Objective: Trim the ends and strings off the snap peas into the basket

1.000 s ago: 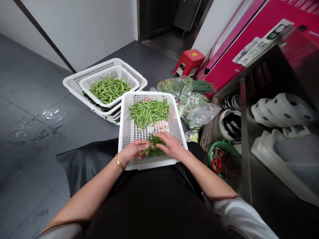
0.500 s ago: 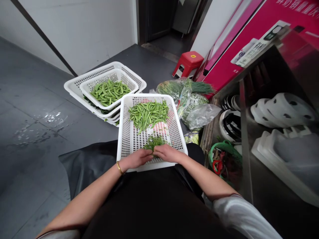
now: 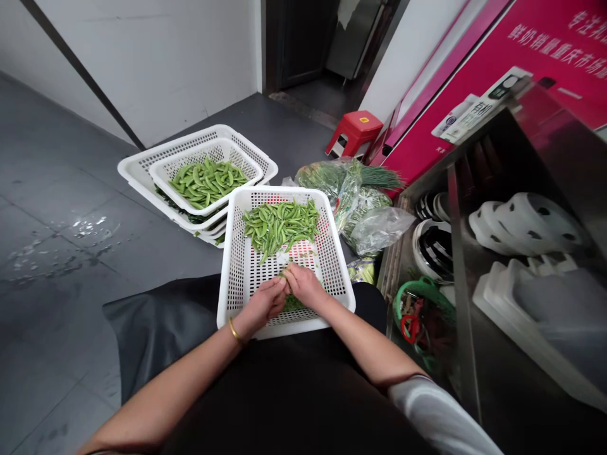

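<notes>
A white perforated basket rests across my lap, with a heap of green pea pods in its far half. Over its near half, my left hand is closed in a pinch, a gold bangle on its wrist. My right hand is closed too, its fingertips touching those of the left. Between them a small bit of green shows, seemingly a pea pod, mostly covered by the fingers. Below the hands lies a pile of green trimmings, partly hidden by my right hand.
Stacked white baskets with larger pea pods stand at the far left. Bagged greens and a red stool are beyond to the right. A green basket sits beside a metal shelf of white containers. Water wets the floor at left.
Both hands have lifted off the pile of trimmings and moved slightly away from me, now pinching together above it. The view has tilted a little upward.
</notes>
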A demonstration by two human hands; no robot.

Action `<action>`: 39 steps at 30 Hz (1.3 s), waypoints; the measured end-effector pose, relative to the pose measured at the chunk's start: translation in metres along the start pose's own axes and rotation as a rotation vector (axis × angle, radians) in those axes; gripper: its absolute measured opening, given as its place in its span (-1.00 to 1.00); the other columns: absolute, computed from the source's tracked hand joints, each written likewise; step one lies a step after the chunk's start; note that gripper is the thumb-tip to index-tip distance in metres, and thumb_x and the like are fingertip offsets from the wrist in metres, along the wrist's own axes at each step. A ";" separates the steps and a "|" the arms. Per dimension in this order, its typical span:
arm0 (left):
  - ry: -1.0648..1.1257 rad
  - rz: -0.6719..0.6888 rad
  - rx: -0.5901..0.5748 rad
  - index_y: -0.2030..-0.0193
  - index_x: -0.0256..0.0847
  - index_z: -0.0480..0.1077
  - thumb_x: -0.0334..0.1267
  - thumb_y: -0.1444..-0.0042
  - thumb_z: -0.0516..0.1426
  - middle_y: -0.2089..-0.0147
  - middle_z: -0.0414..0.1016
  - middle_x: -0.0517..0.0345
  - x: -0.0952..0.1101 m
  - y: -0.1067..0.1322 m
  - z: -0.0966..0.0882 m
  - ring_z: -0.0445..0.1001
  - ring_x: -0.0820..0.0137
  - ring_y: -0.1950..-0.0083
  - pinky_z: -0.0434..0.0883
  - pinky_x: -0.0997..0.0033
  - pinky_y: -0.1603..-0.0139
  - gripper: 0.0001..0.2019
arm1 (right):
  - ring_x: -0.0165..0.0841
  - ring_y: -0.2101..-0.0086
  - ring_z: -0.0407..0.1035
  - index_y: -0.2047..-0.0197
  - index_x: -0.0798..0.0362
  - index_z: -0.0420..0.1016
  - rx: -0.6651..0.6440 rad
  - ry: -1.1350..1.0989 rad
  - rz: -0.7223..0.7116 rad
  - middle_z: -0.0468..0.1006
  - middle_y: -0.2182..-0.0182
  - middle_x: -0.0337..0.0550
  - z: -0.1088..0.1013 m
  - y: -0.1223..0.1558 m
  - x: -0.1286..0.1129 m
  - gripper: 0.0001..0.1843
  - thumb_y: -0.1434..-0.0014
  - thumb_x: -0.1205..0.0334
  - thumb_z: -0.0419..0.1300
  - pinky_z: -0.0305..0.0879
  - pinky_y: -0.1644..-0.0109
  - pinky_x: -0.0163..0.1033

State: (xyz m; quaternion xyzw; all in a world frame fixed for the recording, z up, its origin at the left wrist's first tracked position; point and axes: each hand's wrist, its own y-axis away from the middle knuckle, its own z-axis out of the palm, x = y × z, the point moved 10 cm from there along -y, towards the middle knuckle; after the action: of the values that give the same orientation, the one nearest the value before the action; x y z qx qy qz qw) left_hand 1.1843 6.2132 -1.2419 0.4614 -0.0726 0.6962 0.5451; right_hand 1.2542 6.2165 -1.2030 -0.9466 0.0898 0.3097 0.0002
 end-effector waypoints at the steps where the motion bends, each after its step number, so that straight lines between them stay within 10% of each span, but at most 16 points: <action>1: -0.091 -0.067 -0.091 0.43 -0.23 0.27 -0.04 -0.09 0.11 0.69 -0.09 0.40 0.001 0.003 0.002 -0.18 0.61 0.71 -0.20 0.56 0.73 -0.72 | -0.44 0.45 0.30 0.38 0.06 0.27 -0.095 -0.061 -0.032 0.37 0.53 -0.27 0.001 0.004 -0.003 -0.76 -0.30 0.23 -0.08 0.15 0.31 -0.38; 6: -0.510 -0.290 -0.482 0.41 -0.24 0.45 -0.11 -0.07 0.14 0.71 0.10 0.27 0.009 0.032 0.010 0.01 0.55 0.72 -0.07 0.48 0.72 -0.77 | -0.51 0.56 0.29 0.34 0.06 0.35 -0.628 -0.306 -0.270 0.35 0.65 -0.38 0.016 0.043 -0.038 -0.82 -0.26 0.25 -0.01 0.16 0.39 -0.43; 9: -0.526 -0.307 -0.549 0.43 -0.25 0.47 -0.15 -0.07 0.14 0.66 0.26 0.18 0.009 0.040 0.017 0.24 0.47 0.66 0.18 0.46 0.63 -0.79 | -0.52 0.56 0.26 0.32 0.07 0.39 -0.647 -0.286 -0.391 0.38 0.60 -0.35 0.011 0.052 -0.054 -0.81 -0.24 0.28 -0.02 0.13 0.40 -0.44; 18: 0.125 0.046 0.099 0.41 -0.24 0.23 -0.08 -0.01 0.18 0.65 0.26 0.31 0.013 0.010 -0.002 0.16 0.57 0.74 0.06 0.60 0.77 -0.72 | -0.44 0.47 0.20 0.48 0.08 0.24 0.117 0.080 -0.205 0.31 0.54 -0.21 -0.027 0.014 -0.036 -0.74 -0.23 0.33 -0.08 0.09 0.33 -0.36; 22: 0.089 0.099 0.344 0.34 -0.24 0.22 -0.11 0.01 0.19 0.55 0.42 0.19 0.020 0.010 -0.046 0.40 0.44 0.60 0.32 0.52 0.61 -0.73 | -0.45 0.48 0.22 0.45 0.09 0.27 0.075 0.081 -0.171 0.34 0.52 -0.21 -0.018 0.023 -0.020 -0.75 -0.24 0.30 -0.07 0.08 0.34 -0.37; 25: 0.120 0.179 0.491 0.40 -0.25 0.21 -0.19 0.03 0.20 0.45 0.49 0.12 0.032 0.014 -0.081 0.50 0.39 0.42 0.43 0.41 0.36 -0.76 | -0.48 0.51 0.23 0.48 0.09 0.35 -0.225 0.090 -0.143 0.37 0.56 -0.25 -0.002 0.029 0.003 -0.72 -0.23 0.18 0.02 0.07 0.38 -0.39; 29: 0.203 0.145 0.424 0.42 -0.26 0.27 -0.30 0.13 0.16 0.54 0.43 0.18 0.028 0.005 -0.082 0.43 0.42 0.51 0.40 0.40 0.42 -0.86 | -0.43 0.50 0.32 0.41 0.06 0.48 -0.568 0.205 0.004 0.46 0.55 -0.24 0.013 0.007 0.048 -0.60 -0.08 -0.14 0.15 0.12 0.42 -0.37; 33: 0.147 0.063 0.325 0.49 -0.27 0.32 -0.27 0.14 0.14 0.76 0.05 0.39 0.012 -0.004 -0.063 0.07 0.56 0.73 0.23 0.49 0.62 -0.89 | -0.27 0.17 0.40 0.05 0.11 0.40 -0.154 0.452 0.177 0.49 0.13 0.03 -0.018 -0.075 0.078 -0.65 -0.27 0.07 -0.02 0.25 0.17 -0.27; 39: 0.033 -0.052 0.299 0.54 -0.30 0.37 -0.22 0.15 0.17 0.76 0.08 0.34 -0.005 -0.008 -0.060 0.09 0.54 0.70 0.18 0.50 0.65 -0.84 | -0.19 0.16 0.43 0.05 0.23 0.36 -0.096 0.429 0.282 0.47 0.15 0.20 -0.001 -0.124 0.105 -0.73 -0.20 0.32 0.03 0.29 0.12 -0.17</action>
State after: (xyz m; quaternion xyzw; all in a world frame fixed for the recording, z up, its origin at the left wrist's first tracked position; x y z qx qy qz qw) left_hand 1.1568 6.2491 -1.2825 0.5277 0.0529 0.6924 0.4892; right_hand 1.3591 6.3207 -1.2709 -0.9677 0.2039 0.1028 -0.1067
